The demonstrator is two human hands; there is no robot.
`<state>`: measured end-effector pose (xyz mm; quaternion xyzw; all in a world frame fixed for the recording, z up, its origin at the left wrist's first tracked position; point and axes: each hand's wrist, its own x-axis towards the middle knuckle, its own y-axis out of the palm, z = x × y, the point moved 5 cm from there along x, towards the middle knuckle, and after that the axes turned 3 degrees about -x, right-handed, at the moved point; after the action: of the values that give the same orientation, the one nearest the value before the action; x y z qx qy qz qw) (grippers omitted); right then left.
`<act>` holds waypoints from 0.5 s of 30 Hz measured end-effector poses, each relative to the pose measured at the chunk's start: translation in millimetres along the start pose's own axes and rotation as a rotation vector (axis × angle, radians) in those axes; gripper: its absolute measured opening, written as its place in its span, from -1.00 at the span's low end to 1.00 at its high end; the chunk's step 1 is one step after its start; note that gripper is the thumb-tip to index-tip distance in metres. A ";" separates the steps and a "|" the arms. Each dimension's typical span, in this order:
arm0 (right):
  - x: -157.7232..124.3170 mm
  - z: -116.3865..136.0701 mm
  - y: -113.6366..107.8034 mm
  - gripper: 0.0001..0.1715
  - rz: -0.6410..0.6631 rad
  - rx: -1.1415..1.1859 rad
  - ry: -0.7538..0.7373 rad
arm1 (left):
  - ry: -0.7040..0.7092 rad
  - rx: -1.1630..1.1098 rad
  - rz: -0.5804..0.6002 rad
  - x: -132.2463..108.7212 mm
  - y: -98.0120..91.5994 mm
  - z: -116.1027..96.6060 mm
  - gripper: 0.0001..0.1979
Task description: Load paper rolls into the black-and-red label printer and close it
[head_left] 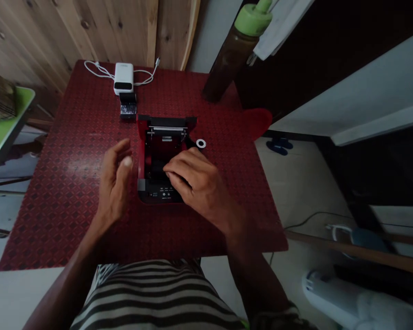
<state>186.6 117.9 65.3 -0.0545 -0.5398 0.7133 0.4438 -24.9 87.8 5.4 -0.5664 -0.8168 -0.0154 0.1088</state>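
While the right hand (199, 188) is curling down into the open, black, red-lined receipt printer (156, 195), touching it without showing whether it is clamped, the left hand (115, 183) is hovering open just beside it, holding nothing. The printer is sitting on a red patterned tabletop (65, 183), looking rigid and boxy, best taken by its outer sides; a flat white plastic ring (201, 143) is lying just beyond.

The right hand (199, 188) hides the lower inside of the open printer (165, 146), and the small words on its front panel (158, 194) are too small to read. The upper edge of the frame cuts off the top of the bottle (232, 59).
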 end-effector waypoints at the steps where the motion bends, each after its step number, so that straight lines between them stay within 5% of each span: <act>1: -5.7 2.6 0.0 -0.62 -0.036 -0.011 -0.001 | 0.044 0.022 -0.019 14.1 2.5 -6.6 -0.23; 7: -36.8 17.0 8.4 -0.67 -0.197 -0.145 -0.062 | 0.068 -0.077 -0.047 76.2 24.0 -21.8 -0.34; 13: -53.9 22.0 12.9 -0.66 -0.277 -0.257 -0.073 | -0.044 -0.184 0.002 61.0 20.2 -13.7 -0.68; 15: -55.9 23.5 11.7 -0.69 -0.321 -0.306 -0.067 | -0.156 -0.241 0.020 45.8 15.7 -4.7 -0.63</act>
<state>200.4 62.0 42.9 -0.0106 -0.6577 0.5447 0.5202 -24.9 135.0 17.3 -0.5828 -0.8094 -0.0685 -0.0236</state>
